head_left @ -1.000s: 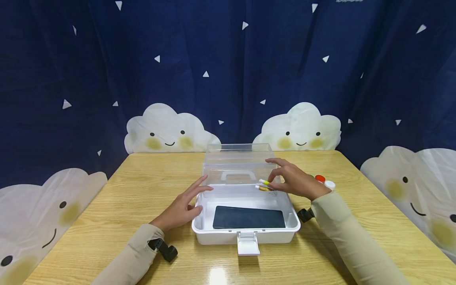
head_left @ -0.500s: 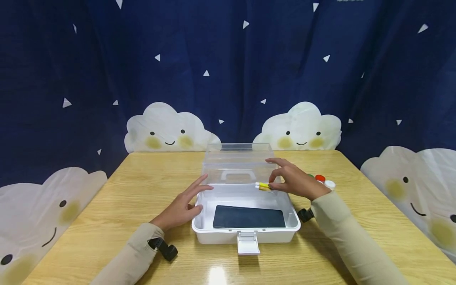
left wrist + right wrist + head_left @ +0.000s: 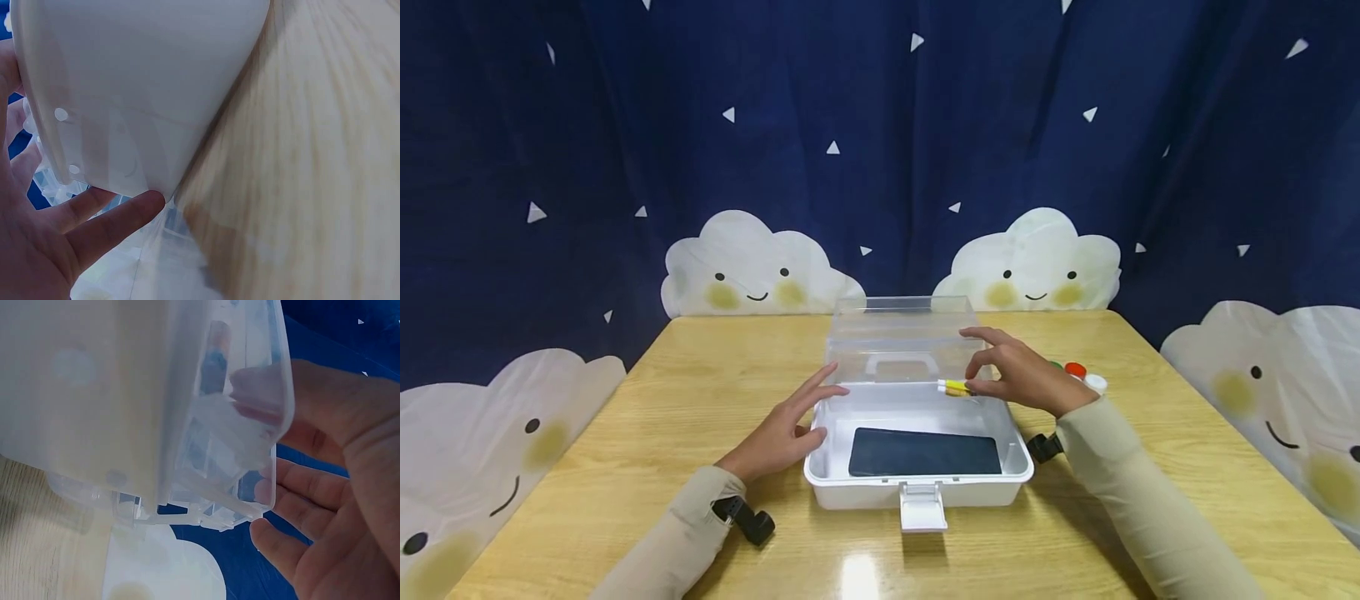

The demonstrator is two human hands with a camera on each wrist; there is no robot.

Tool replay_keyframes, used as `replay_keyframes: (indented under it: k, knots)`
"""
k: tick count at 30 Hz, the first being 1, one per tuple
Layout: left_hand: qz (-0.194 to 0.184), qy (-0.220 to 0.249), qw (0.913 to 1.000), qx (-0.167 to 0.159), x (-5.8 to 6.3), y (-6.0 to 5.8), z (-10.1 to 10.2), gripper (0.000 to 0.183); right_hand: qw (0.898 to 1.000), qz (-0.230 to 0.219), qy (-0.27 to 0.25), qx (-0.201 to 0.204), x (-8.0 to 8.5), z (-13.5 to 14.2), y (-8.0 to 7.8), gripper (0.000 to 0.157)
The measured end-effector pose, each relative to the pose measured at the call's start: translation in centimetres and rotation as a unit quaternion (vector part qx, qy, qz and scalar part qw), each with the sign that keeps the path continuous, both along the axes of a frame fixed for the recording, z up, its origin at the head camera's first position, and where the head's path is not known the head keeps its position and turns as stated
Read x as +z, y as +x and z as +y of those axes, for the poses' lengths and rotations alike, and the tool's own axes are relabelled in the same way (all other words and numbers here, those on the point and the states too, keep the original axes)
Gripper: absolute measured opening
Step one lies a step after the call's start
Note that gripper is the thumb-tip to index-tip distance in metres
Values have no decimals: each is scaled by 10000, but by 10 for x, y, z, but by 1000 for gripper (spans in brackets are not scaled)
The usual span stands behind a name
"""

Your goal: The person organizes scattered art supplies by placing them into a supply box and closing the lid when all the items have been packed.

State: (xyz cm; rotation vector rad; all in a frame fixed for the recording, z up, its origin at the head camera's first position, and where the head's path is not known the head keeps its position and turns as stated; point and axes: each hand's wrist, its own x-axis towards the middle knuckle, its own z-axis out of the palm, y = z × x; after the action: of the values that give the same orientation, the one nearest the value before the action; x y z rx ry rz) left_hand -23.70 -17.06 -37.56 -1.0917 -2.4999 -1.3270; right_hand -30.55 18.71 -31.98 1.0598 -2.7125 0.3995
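Observation:
A white plastic box (image 3: 857, 498) with its clear lid (image 3: 902, 323) tipped back stands on the table. My left hand (image 3: 778, 437) spreads its fingers at the box's left side; in the left wrist view, fingertips (image 3: 150, 199) touch the outer corner. Behind the box's rear edge my right hand (image 3: 1018, 372) pinches a small yellow tube (image 3: 957, 384) with a white cap between thumb and forefinger. Just beneath it lies a similar brownish tube (image 3: 956, 392), also white-capped. A flat dark rectangle (image 3: 923, 452) lies on the box floor.
Jars with a red lid (image 3: 1075, 369), a white lid (image 3: 1096, 383) and a green lid (image 3: 1057, 365) stand right of the box, partly behind my right arm. A white latch (image 3: 922, 508) hangs from the box front. A blue curtain (image 3: 887, 125) closes the back.
The yellow tube has gone from tilted and apart to lying level beside the brownish one, my right hand still at its end. The left hand has kept its place.

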Motion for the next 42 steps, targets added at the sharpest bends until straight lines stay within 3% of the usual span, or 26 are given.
replay_keyframes:
  k: [10, 27, 42]
  knots:
    - [-14, -50, 10000, 8, 3, -5, 2, 54, 10000, -7, -75, -65, 5, 7, -3, 7]
    - [-105, -54, 9999, -6, 4, -4, 3, 55, 9984, 467, -267, -146, 13, 30, -5, 12]
    - [-227, -49, 9997, 47, 4, -1, 2, 55, 9970, 268, -441, -584, 16, 51, -15, 16]
